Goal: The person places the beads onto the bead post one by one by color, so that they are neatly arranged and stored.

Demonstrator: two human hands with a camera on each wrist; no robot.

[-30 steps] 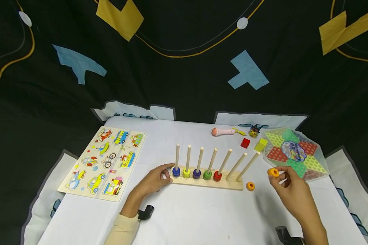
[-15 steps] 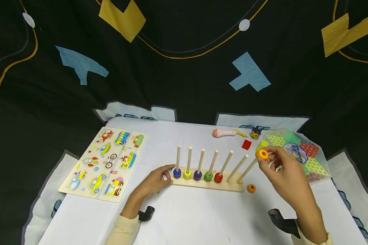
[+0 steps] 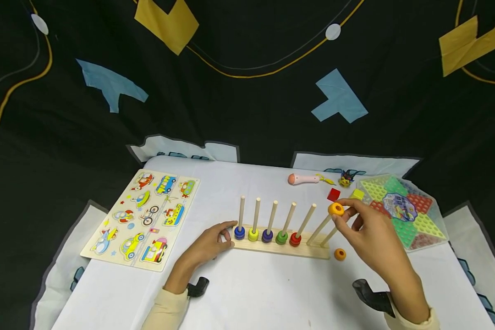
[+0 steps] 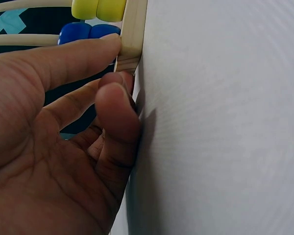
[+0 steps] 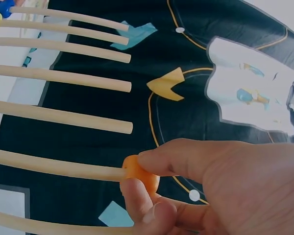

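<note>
A wooden peg stand [image 3: 280,249] lies in front of the person, with several upright pegs. Blue, yellow, dark blue, green and red beads [image 3: 294,239] sit low on its pegs from left to right; the two rightmost pegs carry none at their feet. My left hand [image 3: 208,242] holds the stand's left end between index finger and thumb, close to the blue beads [image 4: 74,33]. My right hand [image 3: 373,233] pinches an orange bead [image 3: 336,209] at the top of the second peg from the right. In the right wrist view that peg's tip [image 5: 108,173] meets the bead.
Another orange bead [image 3: 340,254] lies by the stand's right end. Behind are a red cube [image 3: 333,195], a yellow cube [image 3: 357,194], a pink toy microphone-like stick [image 3: 303,179] and a small figure [image 3: 346,178]. A patterned box [image 3: 412,227] stands right, a vehicle puzzle board [image 3: 142,217] left.
My right hand has carried the orange bead up and leftward, from right of the stand to the top of the second peg from the right. The left hand stays on the stand's end.
</note>
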